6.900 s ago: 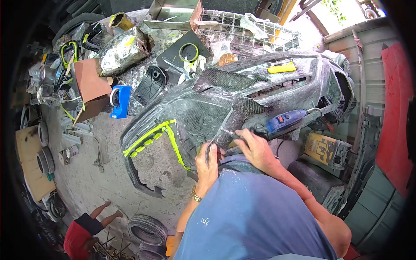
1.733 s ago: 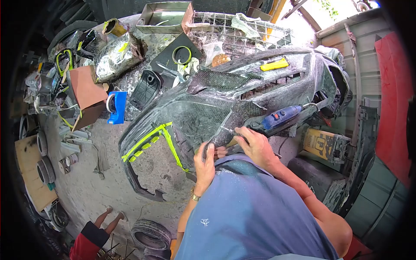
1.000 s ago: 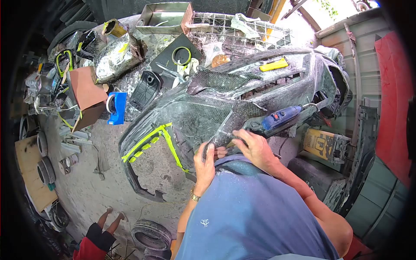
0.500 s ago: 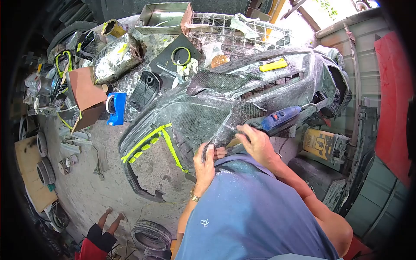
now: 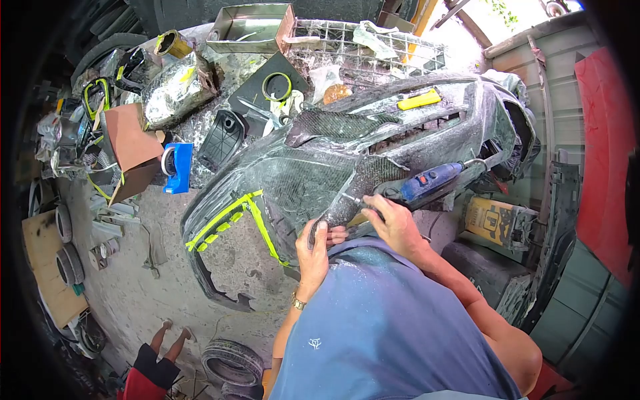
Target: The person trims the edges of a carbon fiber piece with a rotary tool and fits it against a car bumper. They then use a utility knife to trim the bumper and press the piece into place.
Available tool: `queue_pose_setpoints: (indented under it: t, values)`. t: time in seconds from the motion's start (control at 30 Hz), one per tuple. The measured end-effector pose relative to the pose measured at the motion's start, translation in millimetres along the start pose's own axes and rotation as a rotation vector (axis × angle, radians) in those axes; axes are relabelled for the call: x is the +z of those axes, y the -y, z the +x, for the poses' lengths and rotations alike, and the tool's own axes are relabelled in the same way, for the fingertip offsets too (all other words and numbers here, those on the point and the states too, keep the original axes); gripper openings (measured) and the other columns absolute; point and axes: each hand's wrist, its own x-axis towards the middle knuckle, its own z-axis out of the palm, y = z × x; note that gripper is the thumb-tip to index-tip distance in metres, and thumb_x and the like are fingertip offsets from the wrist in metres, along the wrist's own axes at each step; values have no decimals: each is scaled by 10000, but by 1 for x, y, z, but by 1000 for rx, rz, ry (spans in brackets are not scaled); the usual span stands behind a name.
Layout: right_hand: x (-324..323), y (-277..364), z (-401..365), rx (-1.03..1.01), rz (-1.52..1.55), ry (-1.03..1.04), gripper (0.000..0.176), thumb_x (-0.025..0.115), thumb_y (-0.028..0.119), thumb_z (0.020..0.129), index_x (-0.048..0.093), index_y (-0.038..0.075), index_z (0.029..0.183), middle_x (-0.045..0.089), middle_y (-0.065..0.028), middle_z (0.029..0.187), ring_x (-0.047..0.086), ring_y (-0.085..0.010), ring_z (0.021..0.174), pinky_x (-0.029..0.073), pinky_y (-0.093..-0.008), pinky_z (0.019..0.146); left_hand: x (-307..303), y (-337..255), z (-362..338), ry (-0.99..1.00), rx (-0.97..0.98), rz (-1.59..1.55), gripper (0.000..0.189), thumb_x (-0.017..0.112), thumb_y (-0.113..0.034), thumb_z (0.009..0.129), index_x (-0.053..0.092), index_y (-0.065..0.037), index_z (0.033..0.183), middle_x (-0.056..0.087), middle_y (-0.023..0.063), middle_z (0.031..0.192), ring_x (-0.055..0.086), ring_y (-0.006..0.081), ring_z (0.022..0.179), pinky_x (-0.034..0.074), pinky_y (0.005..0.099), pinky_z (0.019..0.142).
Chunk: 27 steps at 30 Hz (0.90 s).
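A dusty black bumper (image 5: 300, 180) with woven-patterned patches lies across the work surface. My left hand (image 5: 315, 250) grips a dark woven-patterned piece (image 5: 343, 208) at its lower edge. Pinched in my right hand (image 5: 393, 221) is a thin handpiece with a slim metal tip (image 5: 351, 197), which points at the upper part of that piece. Whether the tip touches it is too small to tell. Just beyond my right hand, a blue rotary tool (image 5: 432, 181) rests on the bumper. Yellow-green tape (image 5: 265, 230) edges an opening at the left.
A yellow-handled cutter (image 5: 419, 100) lies on the bumper. Beyond it are a metal tray (image 5: 252, 28), a tape roll (image 5: 277, 86) and scissors. A blue tape dispenser (image 5: 179, 170) is at left, near cardboard (image 5: 133, 143). Tires (image 5: 232, 362) and another person's legs (image 5: 170, 340) are below.
My right hand has shifted slightly down and right, and the slim tip shows more clearly. My left hand has barely moved.
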Motion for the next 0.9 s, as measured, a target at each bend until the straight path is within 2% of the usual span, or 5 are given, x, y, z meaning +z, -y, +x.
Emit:
queue_pose_setpoints:
  t: [0.1,0.23,0.37,0.4,0.9]
  values:
    - [5,-8,2,33,54,-76,206,647,124,901,589,17,1067,660,-183,947,644,-388,810,517,-428,659,0,1,-1,4,6,-6,272,464,-178,1033,569,63,1104,698,187,912,711,233,800,570,314,718]
    - [-1,1,0,35,22,1,213,653,127,898,587,9,1063,662,-190,960,644,-393,809,519,-426,664,0,-1,-1,-4,-3,14,274,460,-175,1034,560,67,1116,696,196,923,712,237,803,570,315,717]
    - [4,-9,1,21,46,-53,209,647,131,901,590,15,1066,657,-186,947,644,-388,821,519,-423,670,-1,1,-1,6,15,-2,270,456,-168,1034,554,68,1122,694,201,930,711,240,805,570,317,716]
    - [-3,5,1,40,35,9,202,643,131,904,591,17,1063,655,-188,943,642,-389,819,518,-423,666,-1,2,0,2,11,5,268,455,-166,1033,554,68,1122,693,203,932,711,242,806,570,319,715]
    - [7,9,-6,-14,63,26,192,639,139,910,588,18,1050,663,-190,952,651,-388,805,522,-432,657,-2,3,0,1,15,-1,269,462,-168,1030,557,62,1133,695,190,918,710,238,799,569,320,716]
